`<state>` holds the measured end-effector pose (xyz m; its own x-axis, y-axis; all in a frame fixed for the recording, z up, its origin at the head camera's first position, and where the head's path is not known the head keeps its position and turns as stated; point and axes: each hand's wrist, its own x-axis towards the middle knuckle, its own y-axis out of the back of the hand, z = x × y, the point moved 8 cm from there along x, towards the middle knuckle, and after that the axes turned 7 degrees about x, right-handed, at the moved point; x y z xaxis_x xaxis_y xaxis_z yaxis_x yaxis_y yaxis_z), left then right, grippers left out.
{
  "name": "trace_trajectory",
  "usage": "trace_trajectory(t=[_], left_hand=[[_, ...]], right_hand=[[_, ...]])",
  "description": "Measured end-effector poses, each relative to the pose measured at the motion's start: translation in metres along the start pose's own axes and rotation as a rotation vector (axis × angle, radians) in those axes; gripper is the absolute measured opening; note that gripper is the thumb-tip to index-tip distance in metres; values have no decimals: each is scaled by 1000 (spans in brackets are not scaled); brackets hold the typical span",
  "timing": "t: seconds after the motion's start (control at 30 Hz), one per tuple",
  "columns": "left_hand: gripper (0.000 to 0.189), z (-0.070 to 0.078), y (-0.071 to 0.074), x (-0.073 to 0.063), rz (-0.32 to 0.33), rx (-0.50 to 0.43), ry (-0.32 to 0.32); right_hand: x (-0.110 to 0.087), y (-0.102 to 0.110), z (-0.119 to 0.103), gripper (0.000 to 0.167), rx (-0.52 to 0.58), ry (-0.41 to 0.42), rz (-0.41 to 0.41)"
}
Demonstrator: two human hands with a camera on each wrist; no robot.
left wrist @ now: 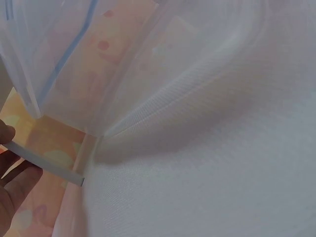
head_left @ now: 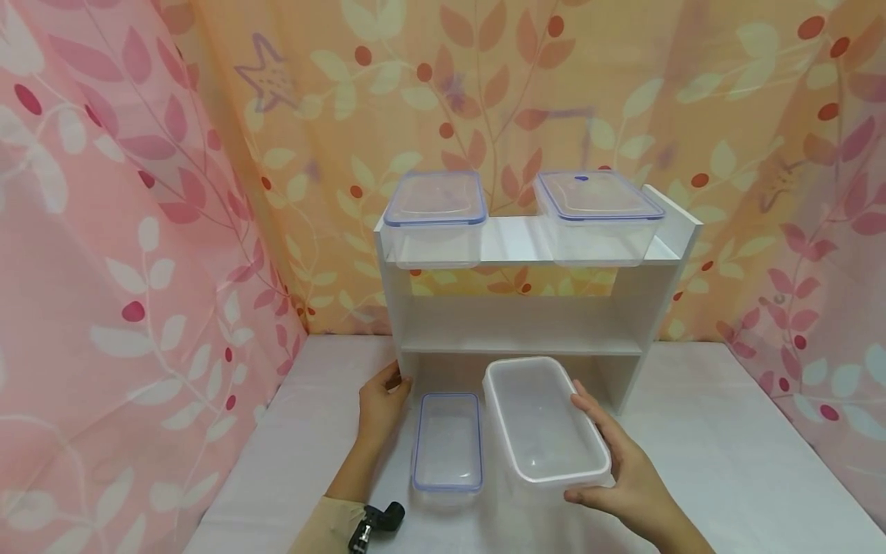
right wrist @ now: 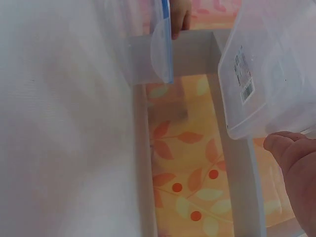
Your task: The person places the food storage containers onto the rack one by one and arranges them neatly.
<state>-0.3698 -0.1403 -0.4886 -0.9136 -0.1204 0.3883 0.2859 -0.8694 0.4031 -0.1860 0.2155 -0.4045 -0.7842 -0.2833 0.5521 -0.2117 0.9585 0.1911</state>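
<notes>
My right hand (head_left: 623, 473) holds a clear plastic food container (head_left: 547, 423) with a whitish rim, tilted above the table in front of the shelf; no lid is on it. A printed label shows on this container (right wrist: 269, 74) in the right wrist view. The left hand (head_left: 381, 408) pinches the lower front edge of the white shelf's (head_left: 519, 327) left side panel. In the left wrist view, thumb and fingers lie on either side of that panel (left wrist: 47, 165). Between the hands a blue-rimmed lidded container (head_left: 448, 446) stands on the table.
Two more lidded containers stand on the shelf's top board, one at the left (head_left: 436, 204) and one at the right (head_left: 602, 204). A white cloth covers the table (head_left: 720, 446). Patterned curtains (head_left: 173, 231) hang at the back and both sides.
</notes>
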Motion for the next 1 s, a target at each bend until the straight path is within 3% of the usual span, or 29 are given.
trace_trajectory(t=[0.47,1.0], left_hand=[[40,0,0,1,-6,11,13],[39,1,1,1,-9,2,22]], right_hand=[[14,6,-19,117,-17,25,1],[28,25,-23,113,-85,-90,49]])
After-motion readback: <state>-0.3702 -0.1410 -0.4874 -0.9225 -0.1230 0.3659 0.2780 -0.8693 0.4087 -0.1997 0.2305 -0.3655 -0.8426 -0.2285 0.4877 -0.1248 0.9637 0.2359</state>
